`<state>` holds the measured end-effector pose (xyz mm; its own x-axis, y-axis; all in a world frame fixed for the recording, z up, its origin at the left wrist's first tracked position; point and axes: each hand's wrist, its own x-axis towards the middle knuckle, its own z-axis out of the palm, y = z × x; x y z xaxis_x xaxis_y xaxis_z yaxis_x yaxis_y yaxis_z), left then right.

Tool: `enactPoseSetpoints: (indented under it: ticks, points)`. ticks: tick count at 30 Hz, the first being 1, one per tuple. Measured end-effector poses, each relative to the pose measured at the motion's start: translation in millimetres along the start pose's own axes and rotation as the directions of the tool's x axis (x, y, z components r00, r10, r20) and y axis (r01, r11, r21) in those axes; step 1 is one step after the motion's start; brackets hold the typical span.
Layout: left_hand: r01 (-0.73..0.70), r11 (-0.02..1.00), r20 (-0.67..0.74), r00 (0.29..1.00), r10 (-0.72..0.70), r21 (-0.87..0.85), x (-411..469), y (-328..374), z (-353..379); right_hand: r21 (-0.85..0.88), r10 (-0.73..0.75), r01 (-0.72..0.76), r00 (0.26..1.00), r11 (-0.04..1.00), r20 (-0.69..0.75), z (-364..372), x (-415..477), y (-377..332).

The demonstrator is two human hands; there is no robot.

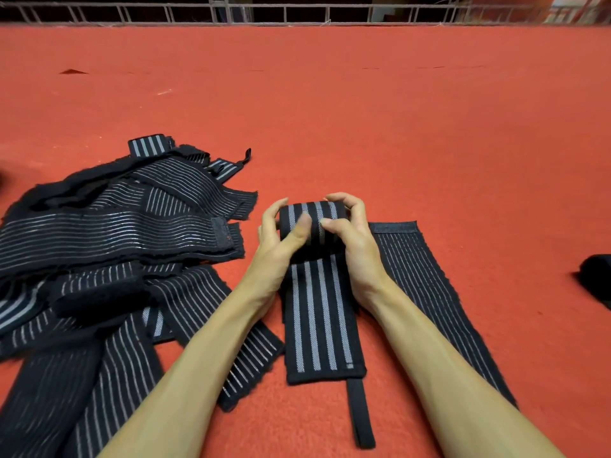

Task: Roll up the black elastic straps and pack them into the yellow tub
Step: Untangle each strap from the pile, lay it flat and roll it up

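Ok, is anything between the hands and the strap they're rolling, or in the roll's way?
Nothing visible. The left hand and right hand grip the rolled end directly; the flat tail lies uncovered on the red mat. The yellow tub is out of view, so that path cannot be judged.

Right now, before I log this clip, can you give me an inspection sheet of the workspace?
Surface: red felt-like covering, with a few small marks far back.
Job's things: black elastic strap with broad grey stripes, far end rolled, near end flat with a thin black loop; loose heap of black thin-striped straps at left; flat thin-striped strap under the right forearm; yellow tub not in view.
Clutter: dark bundle at the right edge, cannot tell what it is.
Grippers: left hand and right hand both curl their fingers round the roll.
Cables: nothing seen.
Surroundings: grey metal railing along the far edge, dark beyond.
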<state>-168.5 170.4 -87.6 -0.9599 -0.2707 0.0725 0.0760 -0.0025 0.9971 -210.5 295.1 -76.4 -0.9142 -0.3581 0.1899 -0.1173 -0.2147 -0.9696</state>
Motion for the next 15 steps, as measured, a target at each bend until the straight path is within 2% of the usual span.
enactPoseSetpoints:
  ticks: [6,9,11,15]
  points:
    - [0.099,0.986,0.034,0.995,-0.095,-0.137,-2.7,5.6,-1.3,-0.003,-0.084,0.084,0.996,0.996,0.027,2.8,-0.3,1.7]
    - [0.162,0.967,0.082,0.986,-0.148,-0.196,-3.3,8.8,-8.2,-0.124,-0.070,0.075,0.997,0.989,0.042,2.8,-1.4,4.9]
    - [0.152,0.961,0.095,0.987,-0.133,-0.231,-3.3,9.2,-12.5,-0.180,-0.048,0.056,0.998,0.982,0.046,4.3,-0.7,7.1]
    - [0.076,0.975,0.104,0.993,-0.055,-0.209,-4.0,8.2,-12.7,-0.169,0.043,-0.043,0.999,0.985,0.000,7.8,1.4,5.3]
